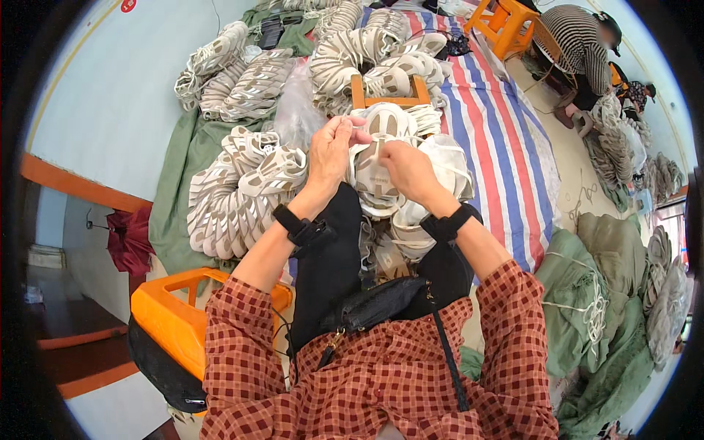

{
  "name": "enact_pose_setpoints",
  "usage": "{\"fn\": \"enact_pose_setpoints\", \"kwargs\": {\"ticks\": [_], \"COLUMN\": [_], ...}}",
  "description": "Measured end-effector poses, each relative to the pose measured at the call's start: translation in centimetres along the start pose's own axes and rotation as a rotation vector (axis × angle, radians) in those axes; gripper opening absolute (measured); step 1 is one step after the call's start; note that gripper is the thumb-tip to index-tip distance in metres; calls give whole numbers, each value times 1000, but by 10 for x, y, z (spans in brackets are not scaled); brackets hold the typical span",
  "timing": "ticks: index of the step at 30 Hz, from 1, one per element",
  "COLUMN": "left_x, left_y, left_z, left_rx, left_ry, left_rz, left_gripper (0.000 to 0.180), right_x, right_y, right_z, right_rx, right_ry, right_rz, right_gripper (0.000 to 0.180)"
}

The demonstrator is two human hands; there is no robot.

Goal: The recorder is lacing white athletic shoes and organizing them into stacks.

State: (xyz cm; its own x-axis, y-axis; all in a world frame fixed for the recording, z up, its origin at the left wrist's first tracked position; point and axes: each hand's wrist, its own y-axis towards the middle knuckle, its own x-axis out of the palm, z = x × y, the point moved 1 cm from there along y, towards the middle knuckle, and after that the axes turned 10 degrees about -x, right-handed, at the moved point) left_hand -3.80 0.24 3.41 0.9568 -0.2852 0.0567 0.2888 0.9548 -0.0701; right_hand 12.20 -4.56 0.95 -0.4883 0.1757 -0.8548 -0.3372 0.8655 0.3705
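A white and beige sneaker upper (376, 185) lies in front of me at knee height, its toe away from me. Over its left side is my left hand (331, 155), fingers bent and pressed together near the lacing. My right hand (412, 171) is closed in a pinch above the middle of the upper. What either hand's fingertips hold is hidden or too fine to make out; a thin white lace shows close by. More white uppers (446, 165) rest against the right side of this one, and others hang below between my knees.
Stacked rows of sneaker uppers (238, 198) lie at left on a green cloth (176, 169), with more piles beyond. A wooden stool frame (392, 101) stands just ahead. Striped sheeting (499, 139) covers the right floor. An orange stool (172, 315) is beside me; another person (583, 44) bends at far right.
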Motion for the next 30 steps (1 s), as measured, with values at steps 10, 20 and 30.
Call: {"fn": "enact_pose_setpoints", "kwargs": {"ticks": [10,20,30], "left_x": [54,66,6], "left_y": [59,47,-165], "left_z": [-36,-25,10], "left_rx": [24,54,-710], "left_ry": [265,445,165], "left_rz": [-223,-310,-933], "left_gripper": [31,31,27], "right_x": [-13,-27,-36], "right_y": [1,-2,6], "right_z": [29,41,42], "right_rx": [526,419,101], "right_ry": [970,777,214], "right_rz": [561,611,109], "right_gripper": [14,16,15]}}
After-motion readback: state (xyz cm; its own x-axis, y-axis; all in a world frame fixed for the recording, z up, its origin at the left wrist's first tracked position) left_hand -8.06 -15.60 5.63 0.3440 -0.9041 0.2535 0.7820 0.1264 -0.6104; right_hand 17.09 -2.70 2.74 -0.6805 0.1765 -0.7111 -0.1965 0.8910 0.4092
